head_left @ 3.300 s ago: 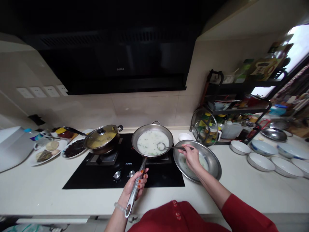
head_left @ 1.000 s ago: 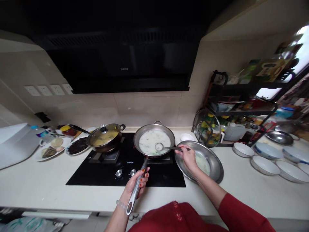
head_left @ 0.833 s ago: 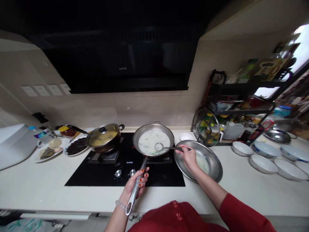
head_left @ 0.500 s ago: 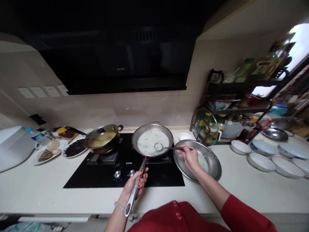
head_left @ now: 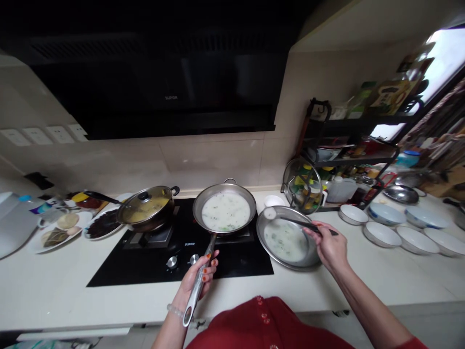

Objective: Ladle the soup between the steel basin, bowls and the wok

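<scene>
Stainless steel gleams on a white kitchen counter [head_left: 47, 300] as a bare right hand [head_left: 330, 245] pinches the slim, dark-handled metal ladle [head_left: 295, 221], fingers pressed together just short of its tail. The ladle's long axis runs from the grip toward nine-thirty — its round head shows white over the eleven o'clock edge of a wide silver steel basin [head_left: 298, 213], though whether the two touch cannot be told. That basin, holding milky, green-flecked soup [head_left: 285, 242], lies at nine o'clock from the right hand, the nearer of the pair. At ten o'clock from the basin, a shallow round steel skillet [head_left: 198, 209] of similar white soup sits above a black glass cooktop [head_left: 116, 271]. The left hand [head_left: 201, 272] wraps its fingers round the long silver handle [head_left: 192, 300] — it points to seven o'clock.
</scene>
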The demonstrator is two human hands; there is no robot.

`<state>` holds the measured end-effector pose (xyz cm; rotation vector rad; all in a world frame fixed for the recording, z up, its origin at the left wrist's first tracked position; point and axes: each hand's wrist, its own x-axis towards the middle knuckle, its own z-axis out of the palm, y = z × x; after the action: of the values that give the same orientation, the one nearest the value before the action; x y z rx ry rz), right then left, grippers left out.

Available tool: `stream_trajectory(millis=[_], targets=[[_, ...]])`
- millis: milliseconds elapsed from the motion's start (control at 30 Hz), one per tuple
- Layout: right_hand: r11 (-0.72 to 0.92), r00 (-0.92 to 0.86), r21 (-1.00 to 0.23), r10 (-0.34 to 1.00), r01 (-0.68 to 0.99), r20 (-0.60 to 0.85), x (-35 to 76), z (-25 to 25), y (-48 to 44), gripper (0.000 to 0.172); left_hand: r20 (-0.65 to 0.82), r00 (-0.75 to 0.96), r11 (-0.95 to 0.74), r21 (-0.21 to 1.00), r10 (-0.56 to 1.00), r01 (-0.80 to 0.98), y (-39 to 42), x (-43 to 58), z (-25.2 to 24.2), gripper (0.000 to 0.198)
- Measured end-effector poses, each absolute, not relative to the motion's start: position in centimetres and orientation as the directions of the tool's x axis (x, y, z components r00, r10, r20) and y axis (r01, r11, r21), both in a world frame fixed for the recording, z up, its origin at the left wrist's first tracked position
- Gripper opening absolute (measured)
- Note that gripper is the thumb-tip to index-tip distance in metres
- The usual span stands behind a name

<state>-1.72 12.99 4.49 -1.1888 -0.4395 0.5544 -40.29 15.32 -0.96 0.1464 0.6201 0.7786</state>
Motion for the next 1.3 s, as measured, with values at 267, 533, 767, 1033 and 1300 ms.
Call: stream_trajectory(millis=[267, 533, 767, 1033, 1300], targets=[[0.244, 0.269, -0.713, 0.808, 0.657, 0.524, 0.1, -0.2, 7.7, 0.021, -0.457, 0.558, 0.716, 0.34, 0.693, -0.61, 15.3, -40.5, -1.4, 0.032], [0.211, 0.568, -0.89, 0.706, 0.403, 0.424, -1.2, 2.7, 8.5, 0.02, -0.475, 0.546, 0.708, 0.286, 0.69, -0.646, 15.3, -40.2, -0.9, 0.027], [0.337, 0.68, -0.922, 0.723, -0.192, 0.123, -6.0, 6.3, 13.5, 0.025, -0.486, 0.532, 0.703, 0.291, 0.693, -0.649, 15.2, -39.8, -0.1, 0.026], [0.189, 0.319, -0.973, 0.921, 0.13, 0.222, -11.6, 4.5, 17.4, 0.028, -0.498, 0.52, 0.692, 0.26, 0.694, -0.674, 15.2, -39.6, 0.0, 0.026], [0.087, 0.413, -0.991, 0.91, -0.098, 0.039, -12.4, 3.5, 19.5, 0.021, -0.481, 0.535, 0.704, 0.3, 0.694, -0.644, 15.3, -39.6, -0.1, 0.024]])
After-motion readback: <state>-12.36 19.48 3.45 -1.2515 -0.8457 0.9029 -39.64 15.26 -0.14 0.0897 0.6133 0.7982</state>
